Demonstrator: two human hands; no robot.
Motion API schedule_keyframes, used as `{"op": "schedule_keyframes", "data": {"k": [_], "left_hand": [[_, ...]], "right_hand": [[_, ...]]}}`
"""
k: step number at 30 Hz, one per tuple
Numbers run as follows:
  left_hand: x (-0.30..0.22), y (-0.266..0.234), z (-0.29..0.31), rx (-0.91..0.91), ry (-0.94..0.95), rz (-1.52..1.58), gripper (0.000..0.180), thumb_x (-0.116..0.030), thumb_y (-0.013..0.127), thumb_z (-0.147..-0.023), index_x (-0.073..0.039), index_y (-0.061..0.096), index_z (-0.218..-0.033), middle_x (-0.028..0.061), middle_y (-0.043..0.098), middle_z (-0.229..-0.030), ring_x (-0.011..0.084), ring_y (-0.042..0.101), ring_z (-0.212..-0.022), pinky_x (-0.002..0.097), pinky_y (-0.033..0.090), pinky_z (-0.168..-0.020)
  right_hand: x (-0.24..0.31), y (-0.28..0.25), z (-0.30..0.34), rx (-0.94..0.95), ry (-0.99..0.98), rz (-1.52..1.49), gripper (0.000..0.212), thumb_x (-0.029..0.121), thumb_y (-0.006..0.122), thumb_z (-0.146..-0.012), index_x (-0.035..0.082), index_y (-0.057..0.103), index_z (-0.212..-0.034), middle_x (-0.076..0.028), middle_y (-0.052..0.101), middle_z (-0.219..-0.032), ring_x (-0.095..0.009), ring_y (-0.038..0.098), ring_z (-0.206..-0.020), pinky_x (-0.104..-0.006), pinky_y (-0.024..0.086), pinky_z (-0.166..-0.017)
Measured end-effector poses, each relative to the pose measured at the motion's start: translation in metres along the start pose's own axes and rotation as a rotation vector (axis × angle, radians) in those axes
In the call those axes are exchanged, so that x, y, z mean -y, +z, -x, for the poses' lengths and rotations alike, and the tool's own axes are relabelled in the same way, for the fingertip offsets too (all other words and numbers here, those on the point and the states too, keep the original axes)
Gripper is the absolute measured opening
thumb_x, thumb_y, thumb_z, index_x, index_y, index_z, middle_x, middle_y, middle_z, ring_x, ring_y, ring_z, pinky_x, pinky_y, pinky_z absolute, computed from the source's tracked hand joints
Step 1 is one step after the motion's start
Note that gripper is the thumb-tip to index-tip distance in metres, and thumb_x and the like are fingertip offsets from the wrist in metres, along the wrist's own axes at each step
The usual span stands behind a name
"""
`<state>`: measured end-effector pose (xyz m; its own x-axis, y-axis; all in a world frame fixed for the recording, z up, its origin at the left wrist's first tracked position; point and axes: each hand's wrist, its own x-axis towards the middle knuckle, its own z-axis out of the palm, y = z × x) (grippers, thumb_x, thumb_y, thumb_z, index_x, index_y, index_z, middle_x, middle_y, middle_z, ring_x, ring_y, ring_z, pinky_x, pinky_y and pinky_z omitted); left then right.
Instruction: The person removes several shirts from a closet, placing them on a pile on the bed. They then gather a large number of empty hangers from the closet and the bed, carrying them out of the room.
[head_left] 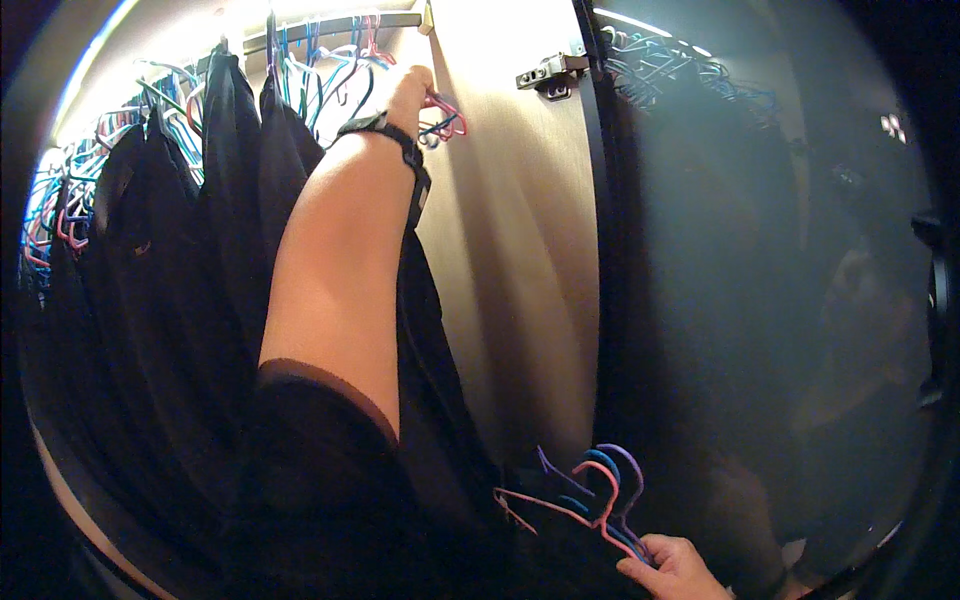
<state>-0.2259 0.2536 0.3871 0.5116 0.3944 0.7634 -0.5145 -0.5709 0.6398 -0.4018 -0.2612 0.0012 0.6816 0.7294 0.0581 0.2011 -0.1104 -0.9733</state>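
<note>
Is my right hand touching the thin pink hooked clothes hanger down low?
Touching: in the head view, one arm of the thin pink hooked clothes hanger runs into the right hand's grip.

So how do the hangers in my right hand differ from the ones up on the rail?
The held hangers are just a few, gathered in your right hand; the rail hangers make a crowded row.
The held hangers are low down, off the rail; the rail hangers are up high.
Some rail hangers carry dark garments; the held hangers plainly show none.
Both sets are slim and include pink and blue.
</note>
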Motion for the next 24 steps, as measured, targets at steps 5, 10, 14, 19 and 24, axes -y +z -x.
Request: {"op": "schedule_keyframes", "data": {"k": [5,10,14,19,24], "left_hand": [[-0.002,-0.005,0.013,-0.008,-0.032,0.060,0.025,-0.030,0.047,-0.092,-0.009,0.045,-0.105,0.0036,0.047,-0.085,0.0147,0.046,-0.073,0.0266,0.034,-0.060],[-0.020,0.007,0.012,-0.119,0.023,0.055,0.018,-0.027,0.047,-0.092,-0.012,0.046,-0.101,0.0003,0.047,-0.080,0.0123,0.046,-0.067,0.0248,0.034,-0.055],[-0.021,-0.012,0.021,-0.257,0.049,0.153,0.012,-0.024,0.047,-0.092,-0.014,0.047,-0.098,-0.0023,0.047,-0.076,0.0103,0.046,-0.062,0.0234,0.035,-0.051],[-0.019,-0.023,0.034,-0.100,0.032,0.334,0.006,-0.021,0.047,-0.093,-0.016,0.049,-0.095,-0.0055,0.047,-0.071,0.0079,0.047,-0.056,0.0216,0.036,-0.045],[-0.039,0.009,0.061,0.094,0.023,0.085,0.006,-0.023,0.051,-0.094,-0.017,0.052,-0.094,-0.0088,0.046,-0.065,0.0053,0.043,-0.050,0.0215,0.031,-0.040]], "right_hand": [[-0.011,0.000,0.000,-0.007,-0.037,0.063,0.025,0.019,0.064,-0.088,0.005,0.051,-0.071,0.004,0.037,-0.058,-0.005,0.033,-0.055,-0.0262,0.027,-0.047],[-0.011,0.001,0.000,-0.005,-0.081,0.087,0.025,0.018,0.064,-0.088,0.004,0.051,-0.071,0.004,0.037,-0.059,-0.006,0.034,-0.056,-0.0267,0.028,-0.048],[-0.020,0.001,0.007,0.001,-0.076,0.083,0.024,0.018,0.064,-0.088,0.005,0.052,-0.072,0.004,0.038,-0.060,-0.006,0.034,-0.056,-0.0266,0.029,-0.048],[-0.030,0.003,0.010,0.009,-0.037,-0.023,0.022,0.017,0.064,-0.088,0.005,0.053,-0.073,0.005,0.040,-0.061,-0.005,0.036,-0.057,-0.0250,0.030,-0.049],[-0.029,-0.003,0.002,-0.002,-0.053,-0.022,0.020,0.015,0.064,-0.089,0.005,0.053,-0.074,0.006,0.042,-0.062,-0.004,0.036,-0.058,-0.0238,0.030,-0.050]]}}
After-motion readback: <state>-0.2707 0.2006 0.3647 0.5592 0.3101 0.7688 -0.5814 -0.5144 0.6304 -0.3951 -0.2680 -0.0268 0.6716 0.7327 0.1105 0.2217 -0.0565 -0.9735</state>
